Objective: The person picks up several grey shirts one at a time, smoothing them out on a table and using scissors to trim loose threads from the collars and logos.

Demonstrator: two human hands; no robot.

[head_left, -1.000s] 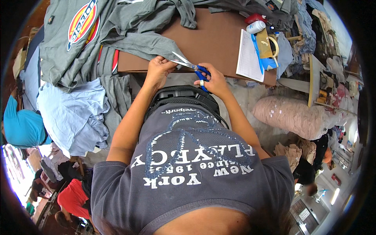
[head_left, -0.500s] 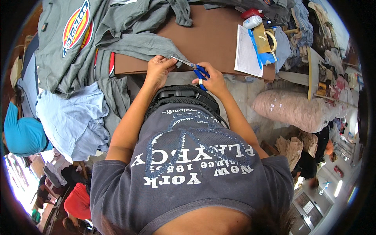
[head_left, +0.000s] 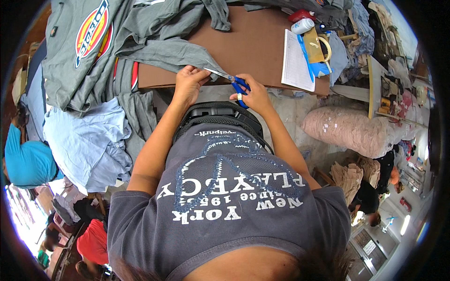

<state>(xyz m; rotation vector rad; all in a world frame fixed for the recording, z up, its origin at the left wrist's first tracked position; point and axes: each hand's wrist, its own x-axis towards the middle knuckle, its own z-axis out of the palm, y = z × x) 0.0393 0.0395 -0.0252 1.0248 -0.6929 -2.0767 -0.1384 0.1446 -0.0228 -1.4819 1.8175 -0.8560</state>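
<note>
We see the left grip (head_left: 190, 86) pinched shut, thumb against fingertips, on the near edge of a grey garment (head_left: 173, 52), whose narrow part trails away beyond that grip over the brown counter (head_left: 258, 35). The pinch seems meant to steady the cloth, bringing its edge just past the counter's near side where blades can reach it. To the right of it, our right grip (head_left: 256, 95) is closed around the blue handles of the scissors (head_left: 229, 77), which point left across the garment's end; we cannot tell whether their blades are parted. Both grips sit close together in front of our body, probably for fine control. Well to the right of the right grip lie a lined notebook (head_left: 296, 63) and, beyond it, a cream tape ring (head_left: 328, 48) and a white bottle (head_left: 302, 26), perhaps set aside to leave the cloth room. Left of the left grip, a larger grey garment with a round emblem (head_left: 65, 70) hangs over the counter's edge, and pale blue cloth (head_left: 86, 140) lies nearer us, seemingly within easy reach.
</note>
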